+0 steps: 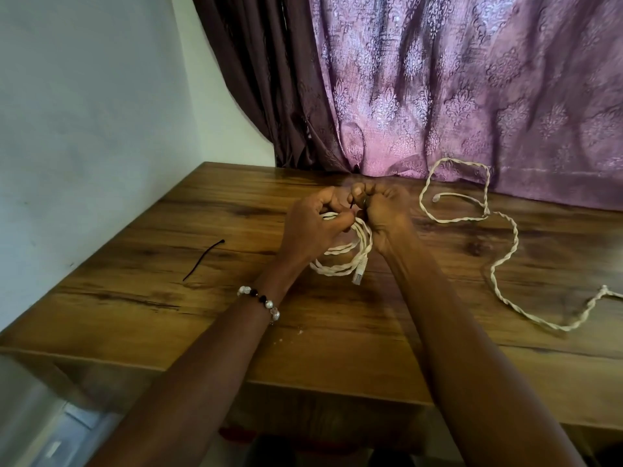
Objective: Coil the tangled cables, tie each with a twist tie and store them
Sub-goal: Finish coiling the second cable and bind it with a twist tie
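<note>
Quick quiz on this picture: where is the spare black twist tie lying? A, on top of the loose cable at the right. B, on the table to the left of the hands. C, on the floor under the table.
B: the spare twist tie lies alone on the table, left of the left hand and away from the loose cable.

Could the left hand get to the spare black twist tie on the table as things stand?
Probably yes, once freed. The spare twist tie lies alone on the table on the left hand's side, nothing between. But that hand, like the right hand, now grips the coiled cable.
</note>
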The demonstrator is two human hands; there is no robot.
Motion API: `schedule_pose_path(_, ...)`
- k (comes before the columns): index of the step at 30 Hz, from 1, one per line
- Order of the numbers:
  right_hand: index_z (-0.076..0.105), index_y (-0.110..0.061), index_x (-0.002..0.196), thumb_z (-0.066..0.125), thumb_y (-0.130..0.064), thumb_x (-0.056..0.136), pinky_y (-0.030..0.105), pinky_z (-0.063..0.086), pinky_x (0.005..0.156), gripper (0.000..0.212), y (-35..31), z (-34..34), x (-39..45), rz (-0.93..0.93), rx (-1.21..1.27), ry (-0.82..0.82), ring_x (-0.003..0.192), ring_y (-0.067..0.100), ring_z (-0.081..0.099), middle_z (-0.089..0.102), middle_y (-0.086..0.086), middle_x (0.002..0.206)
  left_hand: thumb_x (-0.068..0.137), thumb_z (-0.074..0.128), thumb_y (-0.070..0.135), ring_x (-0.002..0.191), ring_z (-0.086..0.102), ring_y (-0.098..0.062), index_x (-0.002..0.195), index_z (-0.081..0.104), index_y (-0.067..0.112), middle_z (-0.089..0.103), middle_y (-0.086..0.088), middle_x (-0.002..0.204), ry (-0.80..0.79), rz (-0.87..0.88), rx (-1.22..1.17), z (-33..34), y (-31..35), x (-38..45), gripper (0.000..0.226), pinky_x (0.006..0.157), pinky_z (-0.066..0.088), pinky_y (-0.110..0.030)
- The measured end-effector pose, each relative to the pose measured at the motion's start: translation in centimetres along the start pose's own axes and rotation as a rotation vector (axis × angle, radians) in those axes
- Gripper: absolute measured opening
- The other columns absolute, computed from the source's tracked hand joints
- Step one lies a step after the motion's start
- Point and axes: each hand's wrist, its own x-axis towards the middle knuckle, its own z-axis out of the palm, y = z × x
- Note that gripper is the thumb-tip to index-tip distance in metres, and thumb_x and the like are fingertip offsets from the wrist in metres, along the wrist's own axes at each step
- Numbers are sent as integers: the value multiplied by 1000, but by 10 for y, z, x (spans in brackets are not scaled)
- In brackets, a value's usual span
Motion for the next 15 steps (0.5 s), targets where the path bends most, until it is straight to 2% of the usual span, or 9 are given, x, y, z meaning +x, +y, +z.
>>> schedule_pose_path(3, 61, -11, 84, 46, 7, 87, 37, 58, 67, 24, -2, -1, 0, -30, 30, 12, 72, 22, 64, 63, 11, 84, 70, 70, 25, 54, 52, 1, 56, 49, 29, 56, 20, 53, 26, -49, 9, 2, 0, 0, 26, 56, 43, -28)
schedule_pose_path(7, 64, 0, 100, 48, 5, 86, 38, 57, 69, 22, 1, -3, 4, -39, -46, 24, 72, 19, 63, 63, 10, 84, 71, 71, 9, 54, 51, 2, 56, 50, 31, 56, 22, 55, -33, -25, 33, 1, 1, 1, 34, 56, 40, -22)
schedule_pose_path(9, 64, 1, 99, 47, 5, 87, 38, 55, 70, 21, 1, -5, 0, -55, -70, 18, 71, 19, 62, 62, 9, 82, 72, 71, 7, 56, 53, 0, 58, 53, 30, 58, 20, 57, -53, -35, 16, -2, -1, 1, 32, 57, 42, -24)
schedule_pose_path(11, 65, -5, 89, 47, 9, 88, 33, 55, 65, 23, -1, -5, -3, -109, -2, -42, 69, 16, 62, 63, 8, 79, 77, 72, 8, 61, 61, -9, 63, 57, 21, 65, 11, 62, -67, -72, -47, -6, -4, 1, 24, 58, 48, -28)
schedule_pose_path(13, 64, -9, 89, 54, 5, 90, 25, 53, 58, 18, -6, -7, -7, -127, 58, -105, 64, 9, 63, 65, 6, 79, 82, 71, 12, 68, 64, -22, 74, 62, 9, 69, -7, 73, -35, -113, -110, -11, -9, 2, 13, 62, 51, -36)
schedule_pose_path(14, 64, -9, 95, 58, 0, 90, 23, 51, 56, 11, -6, -9, -9, -106, 79, -138, 63, 6, 63, 67, 5, 82, 83, 71, 13, 69, 64, -21, 79, 62, 7, 68, -11, 76, -4, -143, -144, -14, -12, 4, 11, 62, 51, -36)
schedule_pose_path(15, 62, -9, 104, 62, -6, 90, 23, 51, 56, 14, -6, -13, -10, -79, 79, -184, 65, 6, 64, 68, 3, 86, 84, 70, 14, 69, 63, -16, 83, 63, 8, 68, -10, 77, 22, -176, -179, -16, -15, 6, 9, 61, 50, -34)
